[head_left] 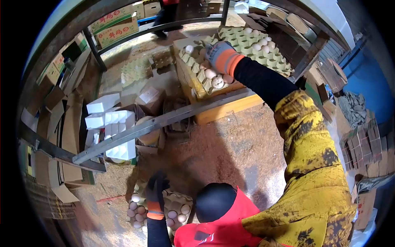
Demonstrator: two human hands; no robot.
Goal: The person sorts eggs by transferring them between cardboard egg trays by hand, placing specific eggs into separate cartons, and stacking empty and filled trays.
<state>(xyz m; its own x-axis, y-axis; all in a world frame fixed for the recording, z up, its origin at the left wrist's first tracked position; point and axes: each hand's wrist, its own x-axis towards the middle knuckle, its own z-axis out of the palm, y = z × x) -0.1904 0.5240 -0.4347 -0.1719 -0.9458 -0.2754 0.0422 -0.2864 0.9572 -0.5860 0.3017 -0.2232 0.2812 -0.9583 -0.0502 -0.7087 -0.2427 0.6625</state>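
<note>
My right hand, in a grey glove with an orange cuff, reaches over an egg tray on a yellow-sided box. Brown and pale eggs sit in the tray beside the glove; its fingertips are hidden, so their grip cannot be seen. Low down, my left hand, in a dark glove with an orange cuff, is over another tray with eggs on both sides of it. Its fingers are dark and blurred, and whether they hold anything cannot be made out.
A metal bar crosses the view between my hands. Behind my right hand is a green tray with several eggs. White foam trays stand at the left, cardboard boxes at the back. A person's dark legs show at the top.
</note>
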